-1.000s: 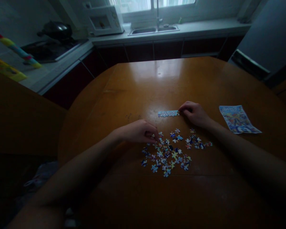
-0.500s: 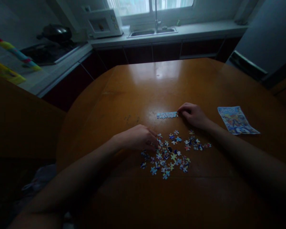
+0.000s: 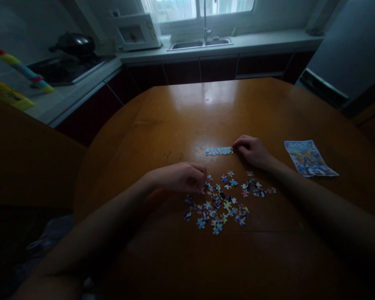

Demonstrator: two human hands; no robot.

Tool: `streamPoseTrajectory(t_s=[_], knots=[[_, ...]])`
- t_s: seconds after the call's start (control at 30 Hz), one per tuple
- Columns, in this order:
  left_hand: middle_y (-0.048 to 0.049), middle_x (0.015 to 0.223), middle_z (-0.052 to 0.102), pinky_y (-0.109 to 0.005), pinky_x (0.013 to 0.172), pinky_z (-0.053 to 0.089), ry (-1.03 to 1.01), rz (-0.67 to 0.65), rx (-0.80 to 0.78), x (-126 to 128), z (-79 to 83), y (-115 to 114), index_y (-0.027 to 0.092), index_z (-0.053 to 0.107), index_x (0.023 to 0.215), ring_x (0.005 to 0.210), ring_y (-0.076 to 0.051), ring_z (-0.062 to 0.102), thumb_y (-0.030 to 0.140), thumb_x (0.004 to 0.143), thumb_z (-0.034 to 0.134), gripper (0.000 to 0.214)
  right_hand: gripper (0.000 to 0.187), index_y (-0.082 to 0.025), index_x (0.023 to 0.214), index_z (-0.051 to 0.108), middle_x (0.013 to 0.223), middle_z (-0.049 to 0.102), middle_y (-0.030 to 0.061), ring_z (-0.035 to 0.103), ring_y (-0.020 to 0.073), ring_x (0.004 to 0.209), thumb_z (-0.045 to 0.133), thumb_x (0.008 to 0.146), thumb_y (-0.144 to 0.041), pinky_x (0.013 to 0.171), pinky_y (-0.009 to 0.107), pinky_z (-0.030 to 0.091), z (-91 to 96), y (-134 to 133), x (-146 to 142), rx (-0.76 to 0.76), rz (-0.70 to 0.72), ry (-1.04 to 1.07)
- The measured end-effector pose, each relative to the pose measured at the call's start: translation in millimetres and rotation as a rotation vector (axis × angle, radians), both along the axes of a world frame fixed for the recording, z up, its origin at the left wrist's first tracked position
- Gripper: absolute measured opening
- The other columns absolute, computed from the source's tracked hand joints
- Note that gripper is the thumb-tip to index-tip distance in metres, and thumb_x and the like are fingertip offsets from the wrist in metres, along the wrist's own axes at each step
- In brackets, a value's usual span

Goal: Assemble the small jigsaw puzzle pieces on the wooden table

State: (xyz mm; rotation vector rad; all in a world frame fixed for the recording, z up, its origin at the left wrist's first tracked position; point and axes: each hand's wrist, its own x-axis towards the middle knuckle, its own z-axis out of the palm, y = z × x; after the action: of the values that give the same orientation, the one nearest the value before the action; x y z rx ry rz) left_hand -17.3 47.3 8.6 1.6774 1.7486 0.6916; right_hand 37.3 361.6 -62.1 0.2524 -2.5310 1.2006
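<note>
My left hand (image 3: 189, 176) is closed in a pinch over the left edge of a loose pile of jigsaw puzzle pieces (image 3: 217, 204), with a small pale puzzle piece (image 3: 203, 191) at its fingertips. Farther back, a narrow strip of joined puzzle pieces (image 3: 218, 151) lies flat on the table. My right hand (image 3: 251, 151) rests at the strip's right end, thumb and fingers together on a puzzle piece (image 3: 231, 150) there; the fingers partly cover it. Between my forearms, a smaller cluster of puzzle pieces (image 3: 254, 188) lies to the right of the main pile.
A creased picture sheet (image 3: 309, 158) lies on the wooden table (image 3: 181, 112) to the right of my right hand. Beyond the table are a counter with a sink (image 3: 203, 43), a microwave (image 3: 136, 32), and a dark pan (image 3: 75, 43) on the stove.
My left hand has lifted slightly from the pile and its fingers have drawn together into a pinch. My right hand has stayed at the strip's end.
</note>
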Motion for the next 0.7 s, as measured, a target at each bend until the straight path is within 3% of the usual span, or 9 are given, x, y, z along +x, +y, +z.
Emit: streamPoseTrajectory(t_s=[0.13, 0.2, 0.3, 0.47, 0.7], knots=[[-0.0015, 0.076, 0.066, -0.019, 0.060, 0.043, -0.036, 0.179, 0.008, -20.5, 3.0, -9.2, 0.015, 0.071, 0.095, 0.065, -0.010, 0.057, 0.029, 0.093, 0.066, 0.014, 0.019, -0.021, 0.082, 0.074, 0.087, 0.070, 0.0073, 0.064, 0.0222, 0.082, 0.056, 0.081, -0.016, 0.078, 0.040, 0.050, -0.4, 0.3, -0.6, -0.007, -0.001, -0.010], [-0.0036, 0.081, 0.070, -0.020, 0.065, 0.045, -0.034, 0.220, 0.021, -27.9, 5.4, -12.4, 0.015, 0.072, 0.096, 0.071, -0.011, 0.061, 0.027, 0.094, 0.064, 0.015, 0.019, -0.021, 0.082, 0.074, 0.087, 0.070, 0.0072, 0.065, 0.0224, 0.083, 0.056, 0.081, -0.015, 0.079, 0.040, 0.050, -0.9, 0.6, -0.8, -0.005, 0.001, -0.011], [-0.0074, 0.091, 0.073, -0.022, 0.076, 0.049, -0.060, 0.182, 0.006, -33.0, 7.7, -14.2, 0.015, 0.075, 0.096, 0.083, -0.014, 0.066, 0.023, 0.096, 0.060, 0.016, 0.020, -0.021, 0.082, 0.073, 0.086, 0.070, 0.0071, 0.065, 0.0223, 0.082, 0.055, 0.081, -0.014, 0.078, 0.040, 0.050, -1.4, 0.8, -0.9, 0.002, 0.003, -0.008], [-0.0088, 0.093, 0.076, -0.022, 0.077, 0.052, -0.145, 0.054, -0.165, -33.0, 1.7, -16.0, 0.017, 0.078, 0.093, 0.083, -0.015, 0.069, 0.021, 0.095, 0.064, 0.015, 0.018, -0.021, 0.082, 0.073, 0.086, 0.070, 0.0068, 0.064, 0.0220, 0.081, 0.056, 0.081, -0.016, 0.078, 0.040, 0.050, -2.0, 1.1, -1.2, 0.000, 0.003, -0.005], [-0.0023, 0.077, 0.075, -0.017, 0.060, 0.049, -0.221, 0.145, -0.272, -32.9, -8.8, -20.1, 0.017, 0.075, 0.090, 0.066, -0.011, 0.068, 0.023, 0.085, 0.077, 0.009, 0.017, -0.022, 0.082, 0.074, 0.087, 0.071, 0.0068, 0.064, 0.0219, 0.082, 0.057, 0.082, -0.018, 0.079, 0.040, 0.050, -1.6, 2.0, -1.0, 0.004, 0.001, -0.019]])
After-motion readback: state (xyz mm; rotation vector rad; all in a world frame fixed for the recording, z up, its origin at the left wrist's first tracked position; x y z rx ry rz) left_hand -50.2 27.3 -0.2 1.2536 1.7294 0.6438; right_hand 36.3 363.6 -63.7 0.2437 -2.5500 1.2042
